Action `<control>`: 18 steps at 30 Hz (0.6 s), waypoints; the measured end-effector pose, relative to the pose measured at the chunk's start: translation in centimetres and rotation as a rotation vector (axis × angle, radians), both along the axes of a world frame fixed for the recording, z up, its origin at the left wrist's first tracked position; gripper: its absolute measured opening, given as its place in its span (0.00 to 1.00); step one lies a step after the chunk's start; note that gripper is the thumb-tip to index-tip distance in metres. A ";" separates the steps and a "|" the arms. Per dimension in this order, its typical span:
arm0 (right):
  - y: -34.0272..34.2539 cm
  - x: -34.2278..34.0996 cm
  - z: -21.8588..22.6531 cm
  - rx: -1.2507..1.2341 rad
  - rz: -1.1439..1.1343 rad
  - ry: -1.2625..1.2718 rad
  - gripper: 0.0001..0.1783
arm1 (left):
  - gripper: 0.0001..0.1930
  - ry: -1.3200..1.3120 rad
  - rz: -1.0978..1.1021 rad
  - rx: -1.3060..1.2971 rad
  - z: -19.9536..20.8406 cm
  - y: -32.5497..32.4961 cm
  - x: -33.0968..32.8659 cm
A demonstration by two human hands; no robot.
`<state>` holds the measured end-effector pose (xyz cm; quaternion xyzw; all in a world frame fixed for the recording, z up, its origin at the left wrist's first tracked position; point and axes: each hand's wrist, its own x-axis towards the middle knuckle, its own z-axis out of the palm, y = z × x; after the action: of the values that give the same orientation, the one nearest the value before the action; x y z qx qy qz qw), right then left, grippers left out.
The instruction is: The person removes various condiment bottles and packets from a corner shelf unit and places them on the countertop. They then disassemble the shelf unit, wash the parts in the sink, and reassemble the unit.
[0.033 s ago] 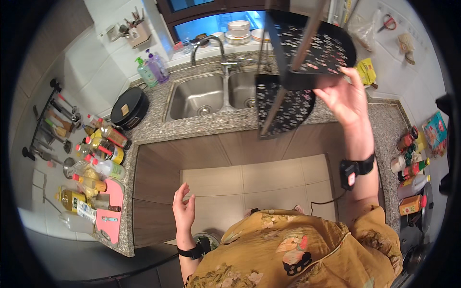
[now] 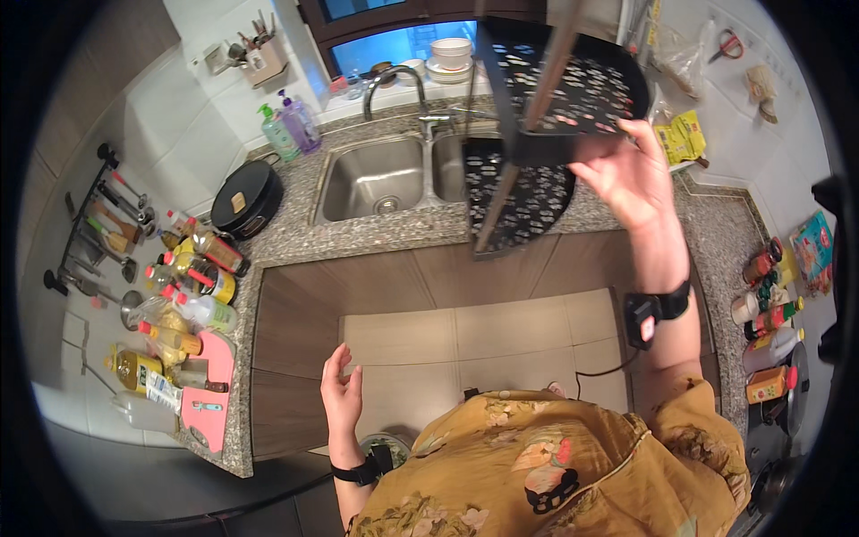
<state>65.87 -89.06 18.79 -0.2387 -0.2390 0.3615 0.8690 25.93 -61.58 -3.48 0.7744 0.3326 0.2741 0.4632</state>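
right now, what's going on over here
A person's right hand grips a black tiered shelf by its upper tray, which hides part of the double sink from this view. The left hand is empty, held over the tiled floor. Bottles and a pink cutting board sit on the left counter.

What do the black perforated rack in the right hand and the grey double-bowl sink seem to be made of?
The black rack: coated metal or plastic, I cannot tell; dark, fairly matte surface. The grey sink: probably brushed stainless steel, given its soft metallic reflections.
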 end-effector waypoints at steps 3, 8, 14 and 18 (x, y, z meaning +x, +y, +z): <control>8.6 -1.0 -0.2 -0.014 0.151 0.074 0.20 | 0.24 -0.023 0.069 -0.010 -0.1 1.7 -3.6; 20.1 -1.7 -1.1 0.026 0.388 0.104 0.16 | 0.23 -0.073 0.193 -0.058 -1.5 3.0 -7.4; 31.5 0.4 -3.3 -0.044 0.432 0.052 0.22 | 0.24 -0.003 0.307 -0.155 -1.2 3.9 -7.1; 38.0 2.4 -4.5 -0.128 0.402 0.039 0.15 | 0.24 -0.055 0.382 -0.199 -1.3 6.4 -4.8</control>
<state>68.27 -51.01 14.29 -0.2337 -0.2413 0.5468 0.7669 21.09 -55.19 -4.75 0.6398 0.4861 0.3439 0.4860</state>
